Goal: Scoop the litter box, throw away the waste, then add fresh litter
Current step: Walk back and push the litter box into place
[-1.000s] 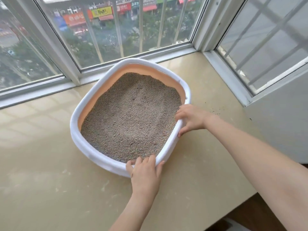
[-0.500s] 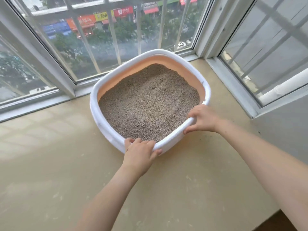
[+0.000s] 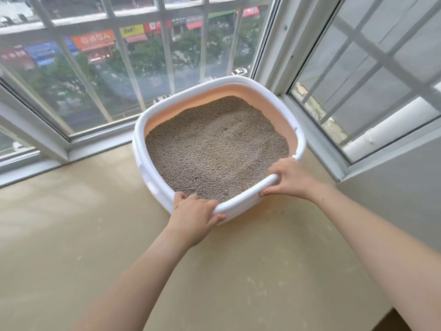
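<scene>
A white-rimmed litter box (image 3: 143, 144) with a peach inner wall stands on the beige stone ledge (image 3: 71, 235), pushed into the corner where the two windows meet. Grey-brown litter (image 3: 214, 149) fills it, its surface fairly even. My left hand (image 3: 193, 216) grips the near rim, fingers curled over its edge into the box and thumb on the outer side. My right hand (image 3: 290, 179) grips the near right part of the rim the same way. No scoop, bag or bin shows in the head view.
Barred windows (image 3: 143, 68) close off the far side and the right side (image 3: 370, 80) of the ledge. A few spilled litter grains (image 3: 279, 213) lie on the ledge beside the box. The ledge's front edge (image 3: 391, 316) drops off at the lower right.
The litter box has slid away from me and to the right, into the window corner. Both hands have kept their hold on the near rim and my arms have stretched out.
</scene>
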The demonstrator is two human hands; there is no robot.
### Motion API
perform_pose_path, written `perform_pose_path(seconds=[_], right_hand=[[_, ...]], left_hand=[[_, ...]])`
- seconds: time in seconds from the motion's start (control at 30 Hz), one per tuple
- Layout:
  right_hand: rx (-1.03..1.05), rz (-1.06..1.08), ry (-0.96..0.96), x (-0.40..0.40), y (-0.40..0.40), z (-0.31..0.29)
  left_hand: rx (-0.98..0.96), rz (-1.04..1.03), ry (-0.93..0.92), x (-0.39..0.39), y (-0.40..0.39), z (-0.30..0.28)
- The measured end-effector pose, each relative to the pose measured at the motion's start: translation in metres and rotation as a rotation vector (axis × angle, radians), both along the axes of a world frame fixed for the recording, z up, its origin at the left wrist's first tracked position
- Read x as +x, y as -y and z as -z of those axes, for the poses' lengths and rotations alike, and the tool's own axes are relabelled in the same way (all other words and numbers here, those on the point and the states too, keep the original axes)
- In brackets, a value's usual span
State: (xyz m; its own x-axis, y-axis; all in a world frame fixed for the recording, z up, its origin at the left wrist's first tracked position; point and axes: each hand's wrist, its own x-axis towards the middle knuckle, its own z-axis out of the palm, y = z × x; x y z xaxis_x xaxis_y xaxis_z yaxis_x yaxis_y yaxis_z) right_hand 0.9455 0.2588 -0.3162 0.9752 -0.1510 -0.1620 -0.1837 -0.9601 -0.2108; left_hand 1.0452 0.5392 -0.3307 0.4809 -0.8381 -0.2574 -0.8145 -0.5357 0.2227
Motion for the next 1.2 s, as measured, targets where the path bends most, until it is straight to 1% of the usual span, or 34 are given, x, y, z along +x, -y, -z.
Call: perform_pose_path(seconds=[0.2,0.4,0.57,0.83,1.03,1.13,1.2], right_hand=[[0.052,0.089,-0.002,-0.005,0.041,0.002],[0.075,0.116,-0.004,-0.01,0.072,0.007],[0.076,0.089,-0.002,-0.01,0.076,0.004],[0.075,0.133,-0.107,-0.013,0.082,-0.007],[0.066,0.128,-0.035,-0.016,0.088,0.005],[0.072,0.149,-0.086,-0.011,0.088,0.002],[0.066,0.17,-0.132,-0.01,0.089,0.001]], left_hand=[[-0.006,0.063,0.006,0.009,0.048,0.001],[0.002,0.07,0.027,0.004,0.077,0.004],[-0.008,0.062,0.037,0.002,0.082,0.004],[-0.019,0.017,-0.006,-0.007,0.094,0.004],[-0.102,0.023,0.063,-0.01,0.092,0.01],[-0.136,0.044,0.089,-0.01,0.089,0.009],[-0.118,0.058,0.107,-0.01,0.088,0.008]])
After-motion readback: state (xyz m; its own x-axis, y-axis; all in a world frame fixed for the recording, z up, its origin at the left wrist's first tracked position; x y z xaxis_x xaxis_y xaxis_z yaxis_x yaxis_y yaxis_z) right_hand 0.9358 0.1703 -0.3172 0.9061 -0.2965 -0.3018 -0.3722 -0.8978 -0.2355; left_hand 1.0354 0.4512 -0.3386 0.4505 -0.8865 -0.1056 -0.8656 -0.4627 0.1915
